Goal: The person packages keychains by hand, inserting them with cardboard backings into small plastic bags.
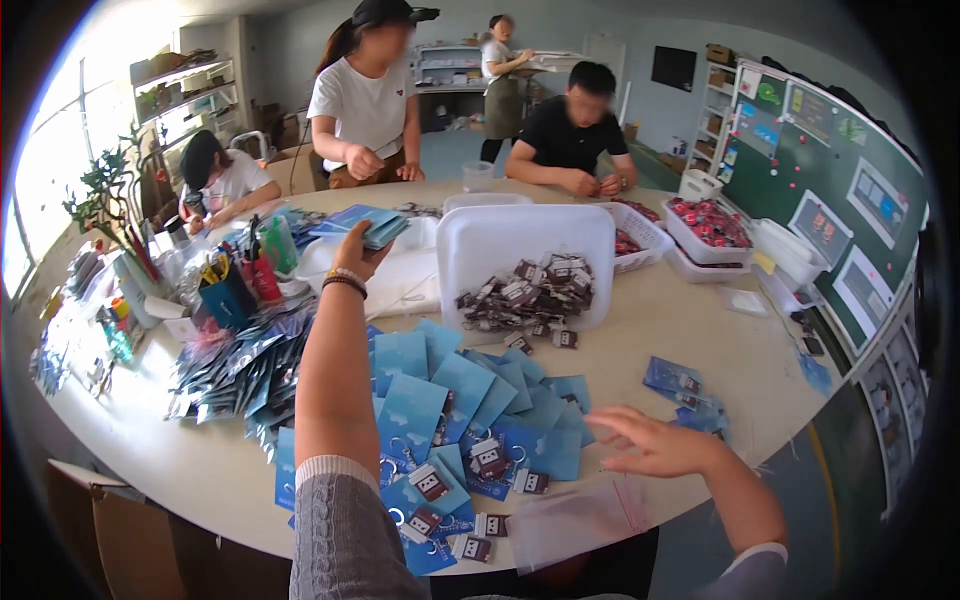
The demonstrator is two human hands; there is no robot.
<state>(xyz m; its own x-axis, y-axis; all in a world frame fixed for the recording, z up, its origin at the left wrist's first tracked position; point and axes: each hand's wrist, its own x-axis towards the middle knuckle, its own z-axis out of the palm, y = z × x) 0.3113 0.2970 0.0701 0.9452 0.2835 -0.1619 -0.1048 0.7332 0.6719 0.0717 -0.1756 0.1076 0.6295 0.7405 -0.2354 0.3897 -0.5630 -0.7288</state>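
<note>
My left hand [360, 258] is stretched far forward over the table and grips a small stack of blue cards [372, 222]. Empty-looking, my right hand [655, 442] hovers with fingers spread beside the pile of blue cards [410, 405] in front of me. Several small brown-and-white keychains [430, 482] with metal rings lie on and around those cards. Below my right hand, a clear plastic bag [575, 525] lies flat at the table's near edge. A tilted white bin [525, 235] beyond the cards holds many more such keychains.
Packed plastic sleeves [245, 370] are heaped at left, near a pen holder [228, 298] and a plant [115, 200]. A few packed cards [685, 390] lie at right. Tubs of red packets [705, 225] stand far right. Several people work around the table.
</note>
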